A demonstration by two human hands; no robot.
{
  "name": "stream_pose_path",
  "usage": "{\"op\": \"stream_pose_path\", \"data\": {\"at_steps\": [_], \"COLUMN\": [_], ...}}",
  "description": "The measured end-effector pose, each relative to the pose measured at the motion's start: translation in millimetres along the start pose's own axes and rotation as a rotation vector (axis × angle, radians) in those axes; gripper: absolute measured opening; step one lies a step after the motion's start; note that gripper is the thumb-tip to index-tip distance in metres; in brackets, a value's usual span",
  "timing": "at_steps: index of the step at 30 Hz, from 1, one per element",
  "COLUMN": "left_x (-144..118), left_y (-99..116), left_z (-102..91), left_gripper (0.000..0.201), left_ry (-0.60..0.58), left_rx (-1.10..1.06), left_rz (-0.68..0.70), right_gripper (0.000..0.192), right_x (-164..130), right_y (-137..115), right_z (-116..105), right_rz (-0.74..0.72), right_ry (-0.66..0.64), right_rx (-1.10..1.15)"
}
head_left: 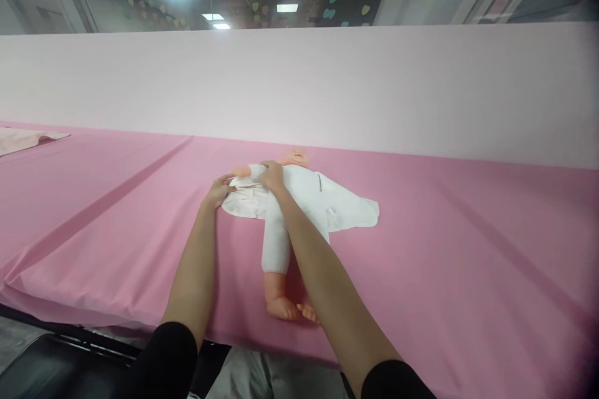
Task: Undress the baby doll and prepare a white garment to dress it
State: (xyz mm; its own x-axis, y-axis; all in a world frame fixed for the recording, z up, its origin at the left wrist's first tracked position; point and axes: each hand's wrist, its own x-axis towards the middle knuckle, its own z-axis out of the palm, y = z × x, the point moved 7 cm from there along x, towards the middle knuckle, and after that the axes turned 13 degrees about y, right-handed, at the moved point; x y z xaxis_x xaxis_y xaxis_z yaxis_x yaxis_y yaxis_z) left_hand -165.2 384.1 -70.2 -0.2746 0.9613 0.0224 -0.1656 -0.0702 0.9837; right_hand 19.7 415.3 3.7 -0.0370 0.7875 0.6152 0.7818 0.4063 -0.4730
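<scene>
A baby doll (277, 290) in white clothing lies on its back, head away from me and bare feet toward me. A white baby shirt (246, 202) is spread beneath and around its upper body, one sleeve stretched out to the right. At the left, my left hand (221, 191) is closed on the shirt's outer edge, close to the doll's hand. My right hand (272, 176) is wrapped over the doll's upper arm by the shoulder; its fingertips are partly hidden. My right forearm covers part of the doll's body and one leg.
A pink sheet (444, 262) with creases covers the table. A pale folded cloth (30, 139) lies at the far left. Behind the table stands a white wall (299, 84) with glass above it. A black chair seat (51, 368) is at the lower left.
</scene>
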Motion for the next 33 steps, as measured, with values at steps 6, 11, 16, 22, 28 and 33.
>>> {"op": "stream_pose_path", "data": {"at_steps": [6,11,16,22,28,33], "left_x": [-4.6,-9.5,-13.1,-17.8,-34.7,-93.5], "left_y": [7.9,43.8,70.6,77.7,108.9,134.1], "left_z": [6.9,11.1,13.4,21.3,51.1,163.0], "left_gripper": [0.058,0.058,0.051,0.046,0.036,0.030], "left_ry": [0.061,0.057,0.030,0.111,0.172,-0.013], "left_rx": [0.071,0.272,0.513,0.770,0.964,0.948], "left_rz": [0.036,0.120,0.146,0.209,0.370,0.814], "right_gripper": [0.045,0.042,0.042,0.042,0.041,0.035], "right_x": [-1.8,-16.2,-26.5,-34.8,-69.2,-72.3], "right_y": [-5.7,-25.9,-16.1,94.0,167.6,163.8], "right_z": [6.0,12.6,-25.8,-98.4,-105.8,-102.1], "right_rz": [-0.043,-0.153,-0.196,0.016,0.170,0.147], "right_ry": [-0.069,-0.215,-0.277,-0.112,0.050,0.093], "right_rx": [-0.053,-0.092,-0.070,-0.184,-0.446,-0.485]}}
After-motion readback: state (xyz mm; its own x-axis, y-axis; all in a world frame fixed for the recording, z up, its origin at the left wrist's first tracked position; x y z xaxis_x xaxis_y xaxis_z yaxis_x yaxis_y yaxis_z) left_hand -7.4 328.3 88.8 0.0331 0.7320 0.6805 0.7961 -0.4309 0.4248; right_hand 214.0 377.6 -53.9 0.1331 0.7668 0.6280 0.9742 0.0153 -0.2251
